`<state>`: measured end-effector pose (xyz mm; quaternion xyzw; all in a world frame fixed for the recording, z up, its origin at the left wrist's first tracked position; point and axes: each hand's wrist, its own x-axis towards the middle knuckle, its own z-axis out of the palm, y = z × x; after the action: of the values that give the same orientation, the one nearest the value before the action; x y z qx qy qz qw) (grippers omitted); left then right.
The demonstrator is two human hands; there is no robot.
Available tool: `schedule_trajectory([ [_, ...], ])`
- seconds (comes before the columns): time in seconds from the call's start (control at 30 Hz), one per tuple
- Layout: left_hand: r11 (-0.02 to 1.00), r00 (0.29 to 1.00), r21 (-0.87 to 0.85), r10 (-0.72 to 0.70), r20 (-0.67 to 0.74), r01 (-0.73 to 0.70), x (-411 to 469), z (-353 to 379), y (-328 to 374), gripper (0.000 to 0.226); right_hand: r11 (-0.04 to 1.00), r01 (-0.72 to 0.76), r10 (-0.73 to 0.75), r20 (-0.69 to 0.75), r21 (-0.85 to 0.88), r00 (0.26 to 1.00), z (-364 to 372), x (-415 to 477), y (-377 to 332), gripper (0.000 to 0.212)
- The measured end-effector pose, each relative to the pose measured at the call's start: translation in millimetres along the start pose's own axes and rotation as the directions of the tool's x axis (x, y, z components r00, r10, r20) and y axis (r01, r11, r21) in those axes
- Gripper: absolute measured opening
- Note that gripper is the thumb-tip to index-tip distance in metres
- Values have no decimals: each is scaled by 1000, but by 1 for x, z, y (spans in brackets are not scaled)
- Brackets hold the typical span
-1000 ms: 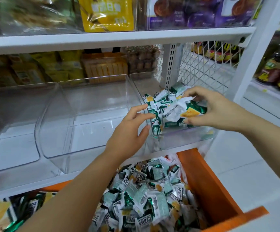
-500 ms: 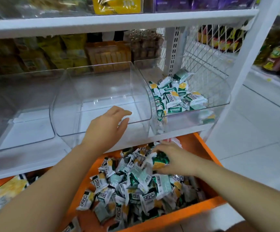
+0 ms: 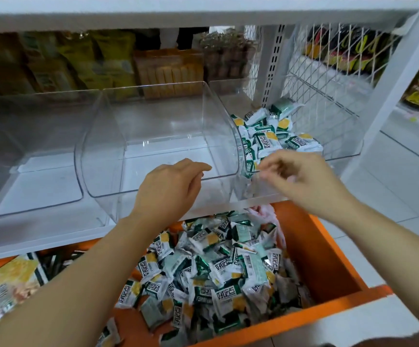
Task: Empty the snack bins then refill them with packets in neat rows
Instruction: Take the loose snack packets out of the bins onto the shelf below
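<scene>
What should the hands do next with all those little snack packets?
Probably the right hand should reach into the right bin and scoop more packets down into the orange crate. That bin still holds a loose heap, while the middle bin looks empty, so emptying seems unfinished. The left hand rests at the middle bin's front edge, holding nothing I can see.

The packets point(image 3: 218, 276) are white and green with yellow patches and dark barcode-like lettering. The crate point(image 3: 328, 266) holding them is bright orange. The bins point(image 3: 153, 136) are clear, the shelf point(image 3: 178, 11) white, its side mesh point(image 3: 328, 71) white wire.
</scene>
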<state>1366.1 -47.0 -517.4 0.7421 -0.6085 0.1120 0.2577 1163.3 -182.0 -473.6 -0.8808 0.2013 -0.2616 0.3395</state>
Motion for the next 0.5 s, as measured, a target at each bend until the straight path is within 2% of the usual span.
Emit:
schedule_trajectory([
  [0.07,1000,1000,-5,-2,0,2,0,0,0,46,998,-6,1,-80,-61,997,-12,23,7,16],
  [0.1,1000,1000,-4,0,-1,0,0,0,0,45,991,-43,35,-58,-129,998,-16,37,14,19],
  [0.2,1000,1000,0,4,-3,-4,-1,0,1,43,941,-136,200,185,-309,962,-21,78,40,57],
  [0.3,1000,1000,8,7,-9,-7,-1,0,1,41,912,-125,299,423,-391,855,-13,109,55,84],
  [0.43,1000,1000,18,14,-11,-14,0,1,-1,38,874,-6,335,592,-486,733,7,134,58,102],
  [0.5,999,1000,26,28,-12,-28,1,1,-1,38,860,0,370,623,-511,690,9,141,57,100],
])
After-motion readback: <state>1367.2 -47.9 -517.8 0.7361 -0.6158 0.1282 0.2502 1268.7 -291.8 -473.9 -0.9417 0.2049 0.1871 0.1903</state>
